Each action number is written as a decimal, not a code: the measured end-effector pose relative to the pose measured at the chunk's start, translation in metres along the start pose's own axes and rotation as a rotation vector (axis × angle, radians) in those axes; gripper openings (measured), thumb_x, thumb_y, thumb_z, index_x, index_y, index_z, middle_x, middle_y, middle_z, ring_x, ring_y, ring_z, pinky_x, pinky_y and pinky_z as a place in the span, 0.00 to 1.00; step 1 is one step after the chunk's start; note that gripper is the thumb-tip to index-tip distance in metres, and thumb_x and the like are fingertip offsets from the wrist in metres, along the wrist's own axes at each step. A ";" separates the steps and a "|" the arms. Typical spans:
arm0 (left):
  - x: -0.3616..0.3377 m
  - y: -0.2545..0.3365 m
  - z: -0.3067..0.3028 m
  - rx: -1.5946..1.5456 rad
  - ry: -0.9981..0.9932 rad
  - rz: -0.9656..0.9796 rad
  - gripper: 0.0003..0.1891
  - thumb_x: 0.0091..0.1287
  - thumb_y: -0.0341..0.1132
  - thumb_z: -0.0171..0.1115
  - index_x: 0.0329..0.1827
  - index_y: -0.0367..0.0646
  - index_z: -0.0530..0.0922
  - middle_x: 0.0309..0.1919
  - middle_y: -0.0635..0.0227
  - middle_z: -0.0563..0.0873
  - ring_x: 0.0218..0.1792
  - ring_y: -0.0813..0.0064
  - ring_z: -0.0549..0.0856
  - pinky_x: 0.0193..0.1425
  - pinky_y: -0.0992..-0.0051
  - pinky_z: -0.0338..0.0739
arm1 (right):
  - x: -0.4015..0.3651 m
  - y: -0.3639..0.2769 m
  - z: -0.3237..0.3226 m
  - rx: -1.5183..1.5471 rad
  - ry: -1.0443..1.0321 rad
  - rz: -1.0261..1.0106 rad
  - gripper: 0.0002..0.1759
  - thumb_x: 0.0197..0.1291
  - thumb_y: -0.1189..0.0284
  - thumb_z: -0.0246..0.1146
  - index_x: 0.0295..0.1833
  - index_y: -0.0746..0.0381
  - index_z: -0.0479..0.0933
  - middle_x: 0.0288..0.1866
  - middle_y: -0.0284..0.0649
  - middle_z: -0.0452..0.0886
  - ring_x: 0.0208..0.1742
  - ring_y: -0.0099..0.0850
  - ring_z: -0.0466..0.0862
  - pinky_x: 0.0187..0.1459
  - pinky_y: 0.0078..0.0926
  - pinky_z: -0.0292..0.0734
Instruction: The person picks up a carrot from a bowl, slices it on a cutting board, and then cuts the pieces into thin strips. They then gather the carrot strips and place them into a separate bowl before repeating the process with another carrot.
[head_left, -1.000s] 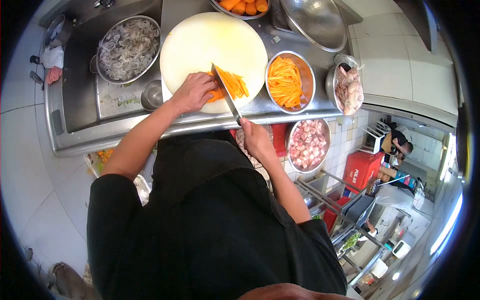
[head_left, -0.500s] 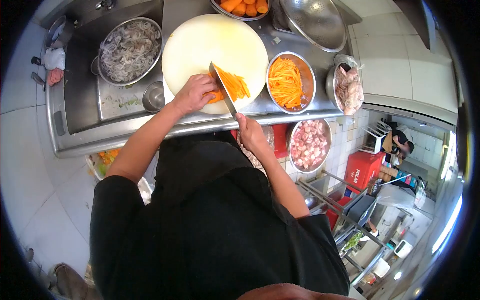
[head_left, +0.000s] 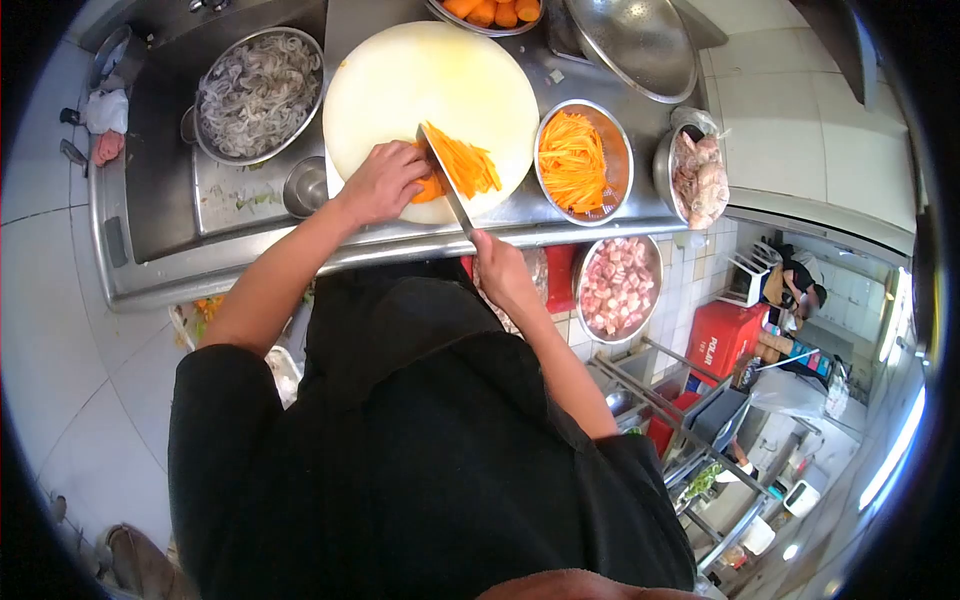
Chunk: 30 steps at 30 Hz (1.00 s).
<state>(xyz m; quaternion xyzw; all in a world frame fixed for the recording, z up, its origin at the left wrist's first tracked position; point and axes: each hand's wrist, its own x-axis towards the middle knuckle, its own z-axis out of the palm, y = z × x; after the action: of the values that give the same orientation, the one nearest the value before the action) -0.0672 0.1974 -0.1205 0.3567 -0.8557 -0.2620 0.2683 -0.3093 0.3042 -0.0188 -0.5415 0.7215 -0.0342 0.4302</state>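
On the round white cutting board (head_left: 420, 80), my left hand (head_left: 385, 182) presses down with curled fingers on a piece of carrot (head_left: 428, 188). My right hand (head_left: 503, 268) grips the handle of a kitchen knife (head_left: 452, 190), its blade standing beside the left fingertips. Cut carrot strips (head_left: 465, 165) lie in a fanned pile just right of the blade. A metal colander (head_left: 622, 150) full of carrot strips (head_left: 573, 165) is to the right of the board. Whole peeled carrots (head_left: 490, 11) sit in a bowl behind it.
Left of the board, a colander of pale, stringy pieces (head_left: 258, 95) rests over the sink (head_left: 155, 190), near a small metal cup (head_left: 305, 187). An upturned-looking steel colander (head_left: 635, 45), a bowl of raw poultry (head_left: 698, 180) and diced meat (head_left: 618, 288) are at right.
The view has shifted slightly. Both hands and the knife keep nearly the same place on the board, and the blade still stands between the held carrot and the cut strips.
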 end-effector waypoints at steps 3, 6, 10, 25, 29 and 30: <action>-0.002 0.002 0.001 -0.007 -0.017 -0.027 0.12 0.66 0.35 0.68 0.50 0.41 0.83 0.53 0.59 0.82 0.60 0.54 0.80 0.68 0.56 0.72 | 0.006 -0.006 0.004 -0.028 0.035 -0.043 0.37 0.85 0.47 0.44 0.57 0.71 0.84 0.51 0.72 0.83 0.61 0.69 0.81 0.62 0.61 0.74; 0.001 0.000 0.001 0.010 0.050 0.011 0.12 0.65 0.35 0.68 0.49 0.41 0.83 0.52 0.59 0.82 0.59 0.54 0.80 0.67 0.55 0.72 | -0.008 -0.014 -0.013 -0.004 0.006 -0.018 0.36 0.85 0.48 0.43 0.56 0.71 0.83 0.50 0.73 0.83 0.60 0.71 0.80 0.61 0.62 0.74; -0.004 -0.002 0.006 -0.046 0.092 0.024 0.11 0.66 0.35 0.69 0.49 0.42 0.83 0.51 0.59 0.82 0.59 0.53 0.80 0.67 0.55 0.73 | -0.009 -0.006 -0.005 -0.019 -0.048 0.029 0.38 0.85 0.46 0.43 0.56 0.71 0.83 0.50 0.73 0.83 0.61 0.71 0.80 0.62 0.60 0.74; -0.004 -0.005 0.006 -0.133 0.155 0.028 0.11 0.64 0.32 0.71 0.47 0.39 0.84 0.49 0.58 0.85 0.57 0.53 0.83 0.66 0.57 0.75 | 0.009 -0.004 0.015 0.005 0.055 -0.065 0.37 0.85 0.47 0.43 0.56 0.71 0.84 0.49 0.74 0.83 0.59 0.71 0.81 0.61 0.63 0.74; -0.013 -0.001 -0.002 -0.051 0.145 0.010 0.12 0.65 0.33 0.71 0.49 0.41 0.84 0.49 0.61 0.84 0.57 0.56 0.82 0.64 0.58 0.76 | 0.010 -0.008 0.011 0.005 0.010 -0.013 0.37 0.85 0.46 0.43 0.59 0.70 0.84 0.50 0.73 0.84 0.61 0.70 0.82 0.62 0.60 0.75; -0.014 -0.001 -0.002 -0.034 0.116 0.009 0.12 0.65 0.33 0.71 0.50 0.42 0.84 0.50 0.61 0.83 0.57 0.56 0.82 0.64 0.58 0.75 | 0.009 -0.013 0.005 0.013 -0.022 0.040 0.37 0.85 0.47 0.43 0.59 0.70 0.84 0.50 0.73 0.84 0.61 0.70 0.81 0.62 0.60 0.75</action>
<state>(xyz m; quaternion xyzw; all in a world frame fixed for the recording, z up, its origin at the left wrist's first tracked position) -0.0573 0.2070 -0.1234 0.3629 -0.8356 -0.2543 0.3248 -0.2963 0.2939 -0.0205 -0.5247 0.7270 -0.0243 0.4421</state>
